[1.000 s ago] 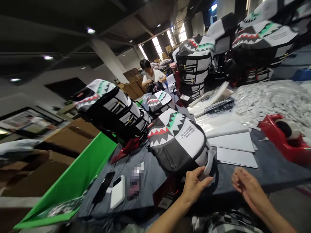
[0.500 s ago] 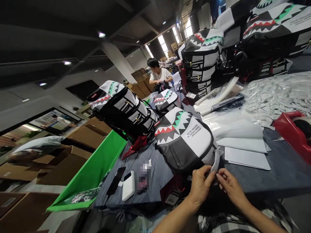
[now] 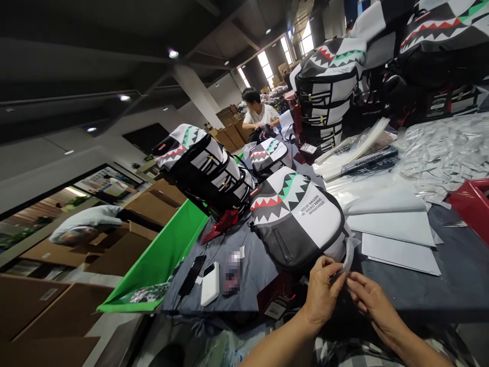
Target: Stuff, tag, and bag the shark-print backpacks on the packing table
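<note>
A black, grey and white backpack (image 3: 294,219) with a red and green shark-mouth print lies on the table in front of me. At its near right corner a loop wrapped in clear plastic (image 3: 349,255) sticks out. My left hand (image 3: 323,288) pinches the lower part of this plastic-wrapped loop, close against the bag's edge. Thumb and forefinger of my right hand (image 3: 370,295) are pressed together at the loop's lower end; what lies between them is too small to make out. A dark red hang tag (image 3: 275,295) with a white label rests left of my left hand.
Stacks of similar backpacks (image 3: 206,168) stand behind, left and right. White sheets (image 3: 399,252), clear plastic bags (image 3: 443,148) and a red tape dispenser (image 3: 471,209) lie right. A white power bank (image 3: 210,284) and black phone (image 3: 192,275) lie left, near a green bin (image 3: 160,255). Two people work farther off.
The view has shifted, so the table and bags sit farther right. My right hand has come closer to my left at the plastic-wrapped loop. A person at the left bends over the boxes.
</note>
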Demonstrator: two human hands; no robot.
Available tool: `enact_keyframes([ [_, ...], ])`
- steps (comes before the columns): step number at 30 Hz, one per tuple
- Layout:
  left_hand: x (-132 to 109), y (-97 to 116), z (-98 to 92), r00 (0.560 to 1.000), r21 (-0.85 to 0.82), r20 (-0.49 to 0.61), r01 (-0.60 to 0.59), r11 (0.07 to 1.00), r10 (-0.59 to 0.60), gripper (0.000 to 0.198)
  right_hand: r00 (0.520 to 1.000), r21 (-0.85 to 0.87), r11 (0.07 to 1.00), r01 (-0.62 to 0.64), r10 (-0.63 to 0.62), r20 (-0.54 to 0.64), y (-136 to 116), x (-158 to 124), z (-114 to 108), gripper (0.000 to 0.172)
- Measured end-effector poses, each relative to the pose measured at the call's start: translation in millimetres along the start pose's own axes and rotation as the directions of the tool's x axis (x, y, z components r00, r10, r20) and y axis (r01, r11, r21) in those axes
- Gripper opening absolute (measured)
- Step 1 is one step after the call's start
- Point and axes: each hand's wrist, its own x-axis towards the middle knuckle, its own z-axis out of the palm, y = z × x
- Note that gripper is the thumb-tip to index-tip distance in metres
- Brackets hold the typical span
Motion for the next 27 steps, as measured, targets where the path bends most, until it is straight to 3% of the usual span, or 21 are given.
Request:
enact_keyframes([
  [5, -7, -5, 0.2, 0.994, -0.023, -0.031, -0.105, 0.994, 0.104, 0.023, 0.966, 0.457, 0.877, -0.148, 0.03, 0.255, 2, -2, -1, 0.044],
  [8, -8, -5, -0.4, 0.998, -0.155, -0.05, -0.037, 0.987, 0.029, 0.043, 0.944, 0.55, 0.819, -0.161, -0.035, 0.328, 6, 11, -5, 0.034],
  [10, -8, -5, -0.8, 1.0, -0.181, -0.003, 0.008, 0.983, -0.009, 0.045, 0.93, 0.545, 0.821, -0.172, -0.047, 0.365, 6, 16, -9, 0.029],
  [13, -7, -7, 1.8, 0.995, 0.011, 0.103, -0.009, 1.0, 0.007, 0.027, 0.946, 0.374, 0.911, -0.174, 0.049, 0.32, -2, 12, -20, 0.032],
  [15, -9, -13, 6.7, 0.988, 0.241, 0.124, -0.124, 0.963, 0.096, 0.022, 0.995, 0.134, 0.988, -0.071, 0.061, 0.077, -11, 5, -30, 0.046],
  [17, -11, -20, 12.2, 0.943, 0.47, 0.127, -0.33, 0.819, 0.307, 0.028, 0.98, -0.176, 0.982, 0.073, -0.103, -0.168, -22, 1, -39, 0.059],
  [18, -11, -23, 14.2, 0.893, 0.559, 0.146, -0.43, 0.709, 0.426, 0.032, 0.953, -0.317, 0.939, 0.135, -0.211, -0.218, -28, 1, -42, 0.062],
  [20, -11, -27, 14.8, 0.767, 0.668, 0.191, -0.559, 0.491, 0.612, 0.038, 0.915, -0.523, 0.824, 0.218, -0.36, -0.184, -40, 6, -44, 0.064],
  [22, -12, -28, 10.9, 0.696, 0.727, 0.204, -0.579, 0.369, 0.689, 0.039, 0.915, -0.64, 0.733, 0.232, -0.388, -0.113, -51, 17, -40, 0.066],
  [25, -20, -27, 1.2, 0.676, 0.751, 0.142, -0.55, 0.366, 0.724, 0.037, 0.934, -0.713, 0.673, 0.196, -0.349, -0.073, -67, 40, -30, 0.064],
  [27, -34, -27, -3.0, 0.679, 0.698, -0.007, -0.522, 0.49, 0.734, 0.034, 0.956, -0.721, 0.678, 0.144, -0.285, -0.077, -76, 54, -26, 0.056],
])
